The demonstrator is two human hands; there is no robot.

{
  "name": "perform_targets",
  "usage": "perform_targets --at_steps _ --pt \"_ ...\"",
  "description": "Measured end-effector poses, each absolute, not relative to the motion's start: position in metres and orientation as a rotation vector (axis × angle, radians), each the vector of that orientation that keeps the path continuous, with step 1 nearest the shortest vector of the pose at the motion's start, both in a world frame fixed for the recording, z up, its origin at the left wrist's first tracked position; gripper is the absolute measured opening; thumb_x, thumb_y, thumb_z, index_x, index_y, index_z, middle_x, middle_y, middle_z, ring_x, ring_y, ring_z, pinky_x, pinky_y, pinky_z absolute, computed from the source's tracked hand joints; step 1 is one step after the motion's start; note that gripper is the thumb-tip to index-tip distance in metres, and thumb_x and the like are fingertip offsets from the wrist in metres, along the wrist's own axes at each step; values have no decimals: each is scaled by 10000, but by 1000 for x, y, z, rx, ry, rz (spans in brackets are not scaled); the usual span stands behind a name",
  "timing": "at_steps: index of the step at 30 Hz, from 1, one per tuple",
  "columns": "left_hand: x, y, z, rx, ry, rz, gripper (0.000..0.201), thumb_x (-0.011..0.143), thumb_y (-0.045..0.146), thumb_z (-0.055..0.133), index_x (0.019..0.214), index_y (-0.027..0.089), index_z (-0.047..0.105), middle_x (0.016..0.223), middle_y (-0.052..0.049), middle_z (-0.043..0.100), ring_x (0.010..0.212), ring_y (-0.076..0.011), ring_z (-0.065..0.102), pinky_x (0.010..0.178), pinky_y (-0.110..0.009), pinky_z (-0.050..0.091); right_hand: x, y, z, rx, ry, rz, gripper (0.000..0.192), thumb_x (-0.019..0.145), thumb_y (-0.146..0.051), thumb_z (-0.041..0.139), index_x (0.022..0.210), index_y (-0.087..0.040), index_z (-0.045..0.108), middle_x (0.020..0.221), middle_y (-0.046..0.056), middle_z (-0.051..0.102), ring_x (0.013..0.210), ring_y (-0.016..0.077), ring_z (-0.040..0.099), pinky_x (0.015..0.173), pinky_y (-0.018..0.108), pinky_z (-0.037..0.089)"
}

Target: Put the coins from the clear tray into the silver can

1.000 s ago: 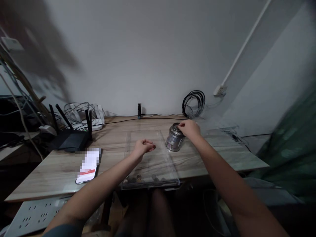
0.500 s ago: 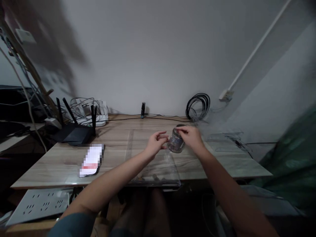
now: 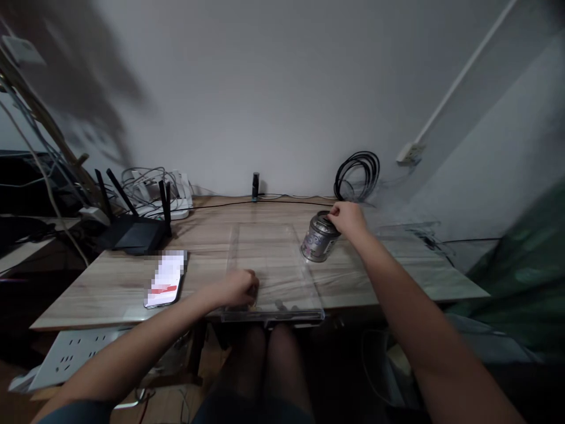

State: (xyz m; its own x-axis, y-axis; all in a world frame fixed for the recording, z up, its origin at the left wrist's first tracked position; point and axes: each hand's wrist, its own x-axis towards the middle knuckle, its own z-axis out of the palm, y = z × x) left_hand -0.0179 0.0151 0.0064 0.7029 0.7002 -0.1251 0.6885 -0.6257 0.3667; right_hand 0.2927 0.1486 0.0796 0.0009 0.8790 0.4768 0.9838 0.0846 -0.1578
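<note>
A grey metal tin [image 3: 315, 242] with printed sides stands upright at the right edge of a clear plastic tray [image 3: 282, 244]. My right hand [image 3: 348, 218] is over its top, thumb and fingers pinched together and touching the lid; whatever is between the fingertips is hidden. Down at the tray's front left, my left hand [image 3: 238, 287] has its fingers curled onto the tray floor, and what they pinch cannot be made out. Several small dark, coin-like pieces [image 3: 281, 305] lie along the tray's front edge to the right of this hand.
A lit phone [image 3: 168, 278] lies left of the tray, with a black router [image 3: 136, 234] behind it. Coiled black cable [image 3: 357, 175] leans on the wall, near a small dark bottle [image 3: 255, 187]. A power strip [image 3: 73, 353] sits below the desk's front left edge.
My left hand has gone from beside the tin down to the tray's front left, its fingers now curled. My right hand stays at the tin's top. The view has shifted slightly.
</note>
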Motion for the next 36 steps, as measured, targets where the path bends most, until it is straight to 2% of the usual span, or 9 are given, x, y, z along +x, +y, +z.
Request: perform_targets --at_steps 7,11,13,15,20,25,31,36 --pt "-14 17 1 2494 993 -97 187 611 144 554 783 161 625 768 -35 615 641 -125 527 563 -207 379 292 149 85 -1855 -2081 -305 168 681 -318 578 679 -165 649 722 61 642 678 167 535 569 248 339" --pt "-21 15 1 2488 870 -17 226 600 113 530 795 162 633 815 -37 595 643 -111 513 576 -197 385 267 108 86 -1630 -2146 -378 253 779 -326 464 782 -164 658 841 83 637 801 189 533 644 264 351" --pt "-25 16 -1 2475 811 -11 251 588 86 515 793 163 638 813 -32 584 644 -105 509 583 -191 387 248 81 74 -1435 -2415 -195 220 778 -282 471 819 -165 652 851 71 633 798 173 533 661 254 355" --pt "-27 18 -3 2459 789 -34 248 576 82 520 779 160 640 801 -30 577 638 -104 503 582 -190 388 231 59 54 -1249 -2742 125 184 733 -247 536 854 -163 646 849 58 630 754 155 533 650 241 360" --pt "-28 18 -7 2443 853 -36 258 598 75 504 807 158 631 811 -35 583 657 -111 507 602 -198 392 211 39 7 -997 -3001 747 373 602 -220 668 964 -155 609 803 20 595 675 125 495 582 212 352" --pt "-31 16 -5 2436 932 -45 241 627 73 480 812 157 610 799 -35 589 667 -119 510 615 -209 391 203 37 -5 -774 -2965 980 252 665 -155 570 913 -154 620 733 -8 553 625 93 456 550 190 335" --pt "-31 14 -2 2494 878 -5 207 664 118 499 845 167 589 842 -37 565 718 -129 517 651 -217 396 196 36 -5 -787 -2958 1031 171 619 -122 572 784 -130 618 676 -13 535 605 88 449 525 179 330" --pt "-23 15 2 2443 691 13 360 658 140 537 1008 216 575 923 -23 528 733 -122 517 653 -204 396 191 33 -13 -878 -2882 1211 151 598 -100 571 741 -126 609 608 -31 518 557 77 462 500 172 342"
